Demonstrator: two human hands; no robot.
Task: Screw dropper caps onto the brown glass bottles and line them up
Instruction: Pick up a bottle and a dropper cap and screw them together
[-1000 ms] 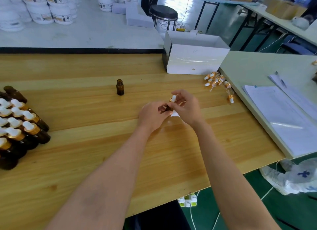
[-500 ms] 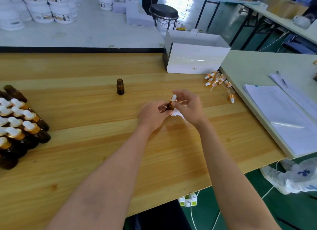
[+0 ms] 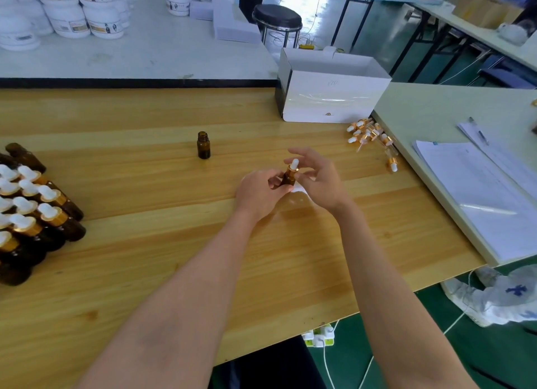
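Right hand has loosened, fingers spread beside the dropper cap seated on the brown bottle, which the left hand grips mid-table, bare wood around, well clear of the near edge.

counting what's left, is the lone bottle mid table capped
Uncapped. The lone bottle stands upright with a bare open neck, no dropper cap on it.
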